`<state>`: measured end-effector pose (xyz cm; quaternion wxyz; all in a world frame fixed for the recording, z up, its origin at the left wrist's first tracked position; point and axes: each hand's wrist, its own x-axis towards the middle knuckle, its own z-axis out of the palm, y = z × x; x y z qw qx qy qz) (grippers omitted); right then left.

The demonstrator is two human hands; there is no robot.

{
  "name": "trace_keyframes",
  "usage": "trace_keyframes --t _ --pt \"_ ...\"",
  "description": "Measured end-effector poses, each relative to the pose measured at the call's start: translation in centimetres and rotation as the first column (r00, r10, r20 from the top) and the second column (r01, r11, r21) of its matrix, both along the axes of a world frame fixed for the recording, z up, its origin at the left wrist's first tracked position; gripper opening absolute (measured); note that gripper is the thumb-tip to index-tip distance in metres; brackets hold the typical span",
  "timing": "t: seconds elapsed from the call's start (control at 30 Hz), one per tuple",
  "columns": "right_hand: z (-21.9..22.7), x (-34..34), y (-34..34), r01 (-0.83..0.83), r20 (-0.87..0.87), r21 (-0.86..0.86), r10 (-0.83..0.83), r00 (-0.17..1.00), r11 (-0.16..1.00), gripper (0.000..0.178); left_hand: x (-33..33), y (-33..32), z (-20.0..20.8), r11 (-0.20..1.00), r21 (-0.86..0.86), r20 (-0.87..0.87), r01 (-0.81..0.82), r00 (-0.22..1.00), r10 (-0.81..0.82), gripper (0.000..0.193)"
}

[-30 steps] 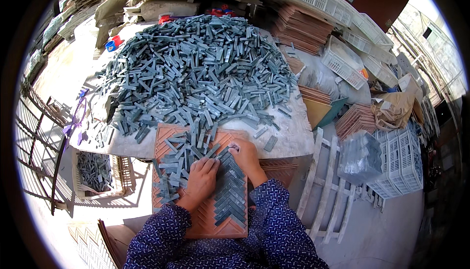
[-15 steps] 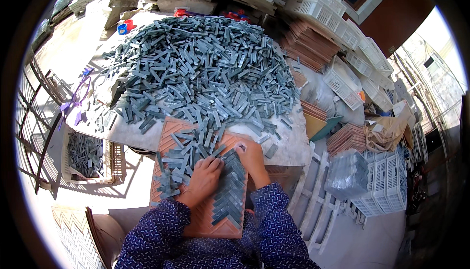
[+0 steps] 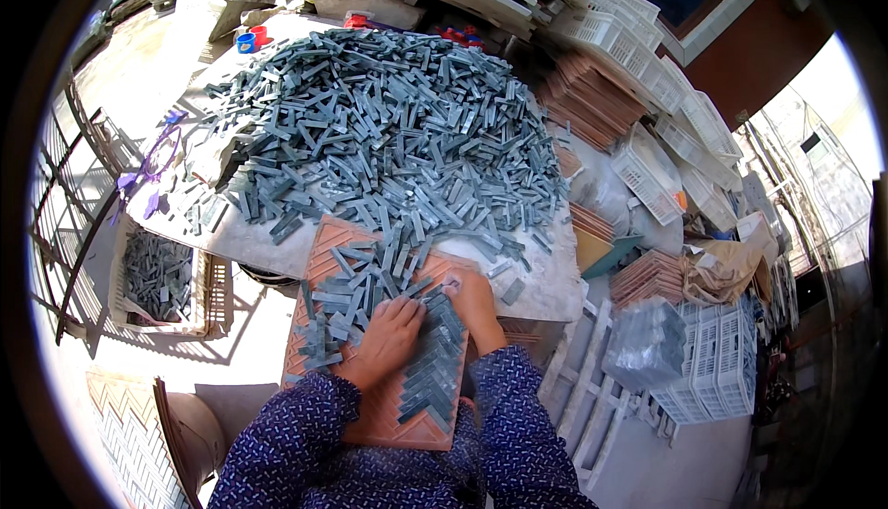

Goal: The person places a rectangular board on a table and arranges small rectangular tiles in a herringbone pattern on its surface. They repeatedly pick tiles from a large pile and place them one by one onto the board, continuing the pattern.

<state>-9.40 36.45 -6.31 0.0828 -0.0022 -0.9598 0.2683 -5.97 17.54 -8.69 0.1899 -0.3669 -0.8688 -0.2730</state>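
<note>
An orange-brown grooved board [image 3: 375, 430] lies in front of me, its far end on the table. Grey-green stone strips [image 3: 430, 375] fill its right side in a herringbone pattern. On its left and far parts lie loose strips [image 3: 338, 310] in a jumble. My left hand [image 3: 387, 341] rests over the middle, fingers bent and together, their tips at the far left edge of the pattern. My right hand [image 3: 474, 305] is at the board's right edge, thumb and fingers pinched by the top of the pattern. What either hand holds is hidden under the fingers.
A big heap of stone strips [image 3: 388, 130] covers the pale table [image 3: 546, 291]. A crate of strips [image 3: 159, 278] stands at lower left. To the right are stacked brown boards [image 3: 592, 97], white crates [image 3: 712, 370], a plastic-wrapped pack [image 3: 645, 342] and a pale wooden pallet [image 3: 583, 389].
The view has shifted slightly. Both hands stay at nearly the same places on the board, the right fingers still pinched near the top of the pattern.
</note>
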Motion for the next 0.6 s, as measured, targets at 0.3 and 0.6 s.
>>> trace_keyframes --t 0.3,0.6 --pt "1.5 0.2 -2.1 -0.069 -0.100 0.014 0.070 0.993 0.998 0.014 -0.2 0.1 -0.5 1.000 -0.008 -0.023 -0.023 0.999 0.023 0.032" --pt "0.5 -1.2 0.0 -0.412 -0.183 0.121 0.428 0.885 0.903 0.025 0.1 -0.1 -0.2 0.999 0.037 -0.056 -0.018 0.998 0.020 0.033"
